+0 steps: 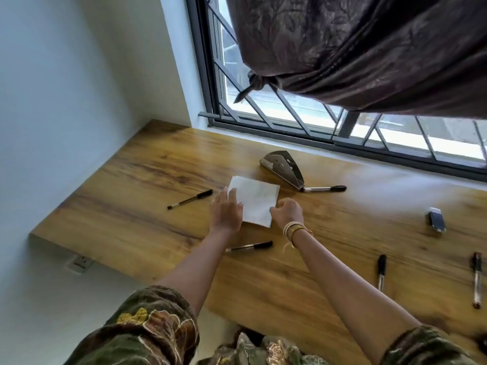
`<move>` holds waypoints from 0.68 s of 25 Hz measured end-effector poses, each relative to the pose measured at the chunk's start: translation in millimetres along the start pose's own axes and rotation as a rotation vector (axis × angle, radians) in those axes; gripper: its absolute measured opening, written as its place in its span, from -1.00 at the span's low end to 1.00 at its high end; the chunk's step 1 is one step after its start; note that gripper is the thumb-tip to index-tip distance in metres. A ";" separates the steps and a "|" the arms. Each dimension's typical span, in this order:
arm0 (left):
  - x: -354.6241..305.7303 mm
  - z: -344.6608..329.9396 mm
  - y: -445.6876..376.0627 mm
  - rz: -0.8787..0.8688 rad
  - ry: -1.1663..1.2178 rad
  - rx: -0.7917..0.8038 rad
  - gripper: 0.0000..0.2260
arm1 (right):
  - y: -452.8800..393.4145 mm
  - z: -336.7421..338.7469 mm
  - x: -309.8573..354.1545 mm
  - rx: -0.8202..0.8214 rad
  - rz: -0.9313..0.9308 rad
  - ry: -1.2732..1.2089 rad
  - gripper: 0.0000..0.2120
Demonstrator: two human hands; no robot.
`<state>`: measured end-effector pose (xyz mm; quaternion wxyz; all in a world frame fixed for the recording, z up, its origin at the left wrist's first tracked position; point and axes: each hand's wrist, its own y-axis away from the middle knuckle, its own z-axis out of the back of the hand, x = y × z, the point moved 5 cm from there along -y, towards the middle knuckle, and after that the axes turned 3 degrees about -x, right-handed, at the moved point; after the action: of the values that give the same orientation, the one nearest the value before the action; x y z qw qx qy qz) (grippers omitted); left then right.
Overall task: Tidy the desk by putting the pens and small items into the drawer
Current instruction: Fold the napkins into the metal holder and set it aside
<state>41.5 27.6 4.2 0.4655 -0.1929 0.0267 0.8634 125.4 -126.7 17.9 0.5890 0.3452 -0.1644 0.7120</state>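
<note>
Head view, looking down at a wooden desk (131, 180) under a barred window (290, 111), dark knotted curtain (369, 48) hanging over it. White paper (257, 200) flat mid-desk, sitting a bit diagonal. Left hand (228, 209) spread flat on its left edge, grip wide, just pressing. Right hand (288, 209) curled at the near right corner, looks like pinching the paper edge, though hard to say for sure. Five pens scattered: left pen (190, 199) lying diagonal with cap up-right; near pen (250, 246) almost sideways, cap to the right, partly under the left forearm; far pen (325, 189) sideways, cap right, tip touching a metal holder (282, 168); two right pens (381, 271) (477, 280) pointing away, caps far. Small dark clip-like thing (436, 219) over right, blurry. No drawer in sight. Plain white wall, wall socket (79, 264) below the desk.
</note>
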 end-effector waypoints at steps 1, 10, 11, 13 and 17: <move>9.3 -1.8 -6.1 0.016 -0.001 0.028 -0.54 | -2.9 -8.7 8.3 0.010 -0.007 0.052 -0.80; 38.8 -20.5 -15.0 -0.082 -0.083 0.059 -0.50 | -14.8 -35.5 36.6 -0.056 -0.146 0.377 -0.48; 39.4 -21.1 -14.8 -0.081 -0.077 0.055 -0.50 | -15.9 -37.8 36.8 -0.055 -0.177 0.321 -0.47; 41.5 -22.7 -14.1 -0.086 -0.068 0.047 -0.50 | -18.6 -41.0 34.1 -0.071 -0.255 0.166 -0.47; 42.1 -22.6 -13.8 -0.081 -0.045 0.025 -0.50 | -24.2 -40.6 27.4 -0.056 -0.267 -0.035 -0.79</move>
<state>39.0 63.8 -29.9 0.5031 -0.1683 0.0190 0.8475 134.6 -74.7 3.8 0.6847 0.3600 -0.1472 0.6163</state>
